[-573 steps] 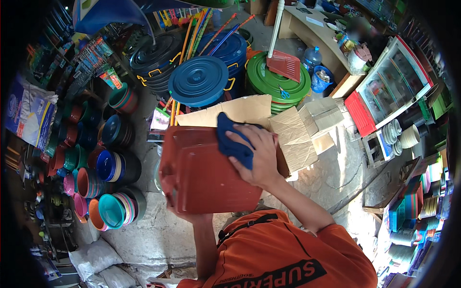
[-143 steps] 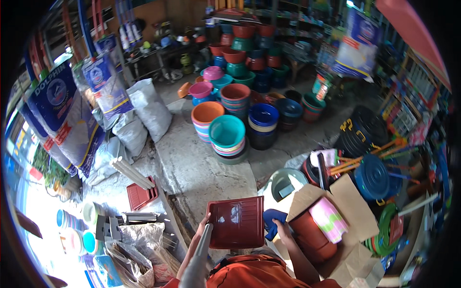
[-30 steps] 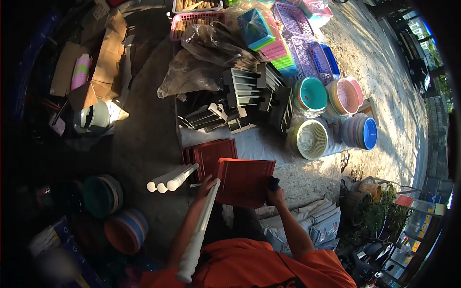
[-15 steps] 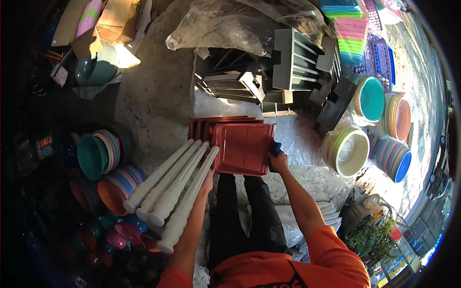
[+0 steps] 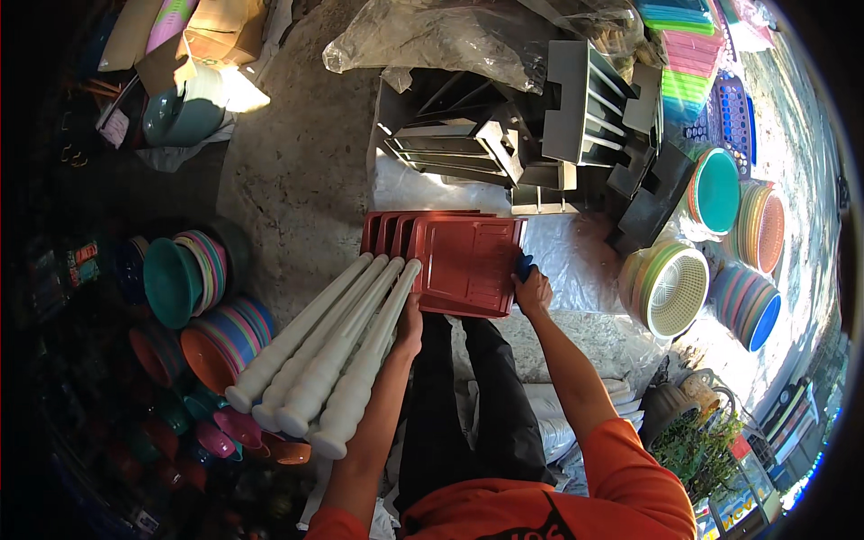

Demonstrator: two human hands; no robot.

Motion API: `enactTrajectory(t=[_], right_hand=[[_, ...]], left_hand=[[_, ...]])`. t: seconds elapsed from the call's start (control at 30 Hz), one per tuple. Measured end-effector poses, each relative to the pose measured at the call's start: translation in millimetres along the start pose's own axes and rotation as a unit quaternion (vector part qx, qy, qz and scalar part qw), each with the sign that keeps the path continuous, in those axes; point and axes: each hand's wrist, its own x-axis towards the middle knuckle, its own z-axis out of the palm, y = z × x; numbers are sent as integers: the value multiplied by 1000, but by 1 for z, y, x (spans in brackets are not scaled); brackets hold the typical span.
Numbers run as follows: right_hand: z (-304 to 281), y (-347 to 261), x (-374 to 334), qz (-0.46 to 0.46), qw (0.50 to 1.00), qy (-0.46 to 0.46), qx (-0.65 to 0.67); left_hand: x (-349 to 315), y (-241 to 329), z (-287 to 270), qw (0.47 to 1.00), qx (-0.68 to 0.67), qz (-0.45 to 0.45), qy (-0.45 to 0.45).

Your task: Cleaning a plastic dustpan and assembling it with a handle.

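Red dustpan (image 5: 472, 265) over there, overlapping matching dustpans (image 5: 385, 236): left hand (image 5: 410, 322) has its grip round the left side, right hand (image 5: 533, 292) pinches blue cloth (image 5: 524, 265) against the right edge.

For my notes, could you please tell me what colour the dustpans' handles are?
White handles, best seen in the head view.

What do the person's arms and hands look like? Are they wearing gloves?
No gloves! The left hand and right hand are bare, with no watch or bracelet showing. The forearms are bare too. Higher up are short, bright orange sleeves, part of an orange shirt with black markings. Any rings are too small to see.
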Motion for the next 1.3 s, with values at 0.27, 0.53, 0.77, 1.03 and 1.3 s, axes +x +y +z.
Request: enactTrajectory(t=[0.27, 0.53, 0.77, 1.03, 1.3], right_hand=[[-26, -19, 3, 45, 998, 13, -28], [-73, -2, -31, 89, 993, 48, 61], [-61, 17, -127, 74, 970, 6, 231], [-37, 47, -213, 88, 902, -119, 406], [-99, -20, -271, 44, 866, -255, 428]], left_hand=[[-20, 33, 22, 988, 65, 133, 47], [-3, 31, 15, 985, 109, 55, 123], [-37, 50, 14, 962, 214, 113, 123], [-111, 18, 31, 979, -133, -157, 13], [-165, -9, -12, 920, -373, -97, -71]])
